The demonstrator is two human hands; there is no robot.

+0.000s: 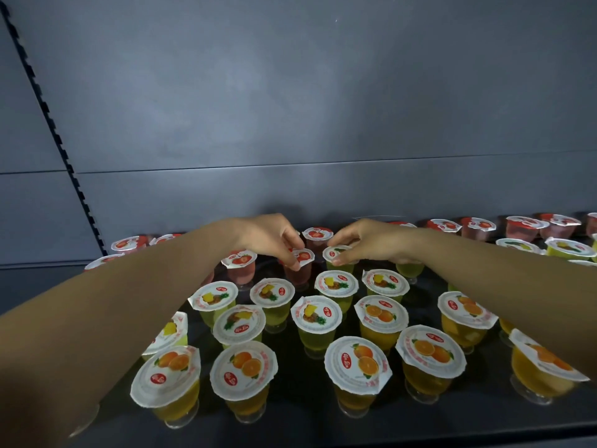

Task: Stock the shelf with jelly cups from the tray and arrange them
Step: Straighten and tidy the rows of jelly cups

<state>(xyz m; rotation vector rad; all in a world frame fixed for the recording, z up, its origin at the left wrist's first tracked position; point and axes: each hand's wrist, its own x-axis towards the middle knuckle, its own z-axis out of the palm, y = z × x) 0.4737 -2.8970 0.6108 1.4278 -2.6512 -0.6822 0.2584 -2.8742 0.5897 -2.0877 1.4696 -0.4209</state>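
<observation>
Many jelly cups stand on the dark shelf [290, 376]: orange ones in front, pineapple ones in the middle, red strawberry ones at the back. My left hand [268, 237] reaches over them and pinches the rim of a strawberry jelly cup [303, 256] by its lid. Just to its right, my right hand [371, 242] grips the top of a pineapple jelly cup [332, 253], fingers curled over the lid. Both forearms stretch across the front rows. No tray is in view.
The grey back panel [307, 108] rises right behind the last row of strawberry cups [478, 226]. A slotted upright [48, 130] runs down the left side. Dark gaps between cups show at the shelf's front edge and right of centre [426, 292].
</observation>
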